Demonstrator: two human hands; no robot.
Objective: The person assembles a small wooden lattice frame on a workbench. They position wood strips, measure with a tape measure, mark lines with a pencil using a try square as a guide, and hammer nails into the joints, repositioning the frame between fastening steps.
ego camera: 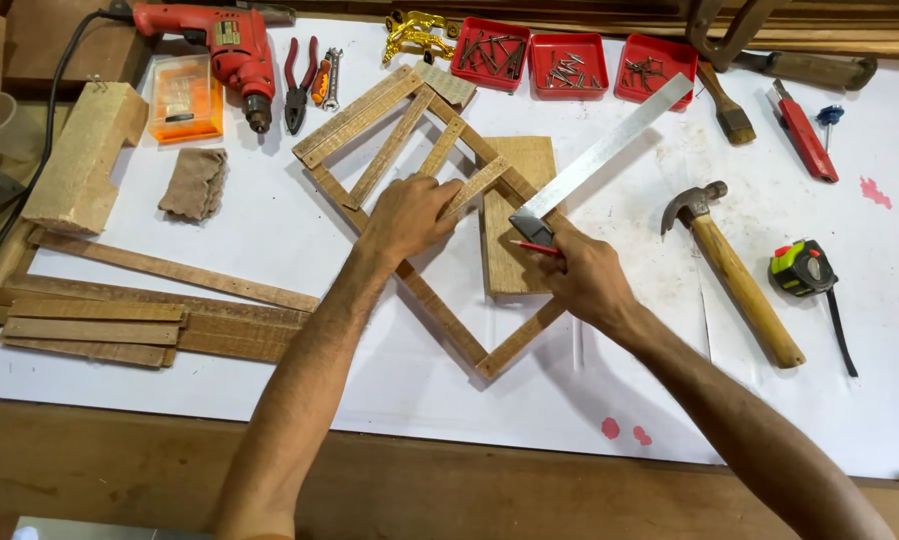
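The left hand (406, 215) presses flat, fingers spread, on the frame (439, 300): light, stiff, probably weak at joints. The right hand (581, 275), at 3 o'clock, pinches a pencil (531, 246) beside the square (599, 150).

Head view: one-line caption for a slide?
Left hand steadies a wooden frame while right hand holds a red pencil against a metal square.

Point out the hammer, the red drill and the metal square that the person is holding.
hammer (744, 290): head view, middle of its wooden handle.
red drill (231, 45): head view, on its red body.
metal square (609, 145): head view, middle of its steel blade; the right hand (589, 280) holds its lower end.
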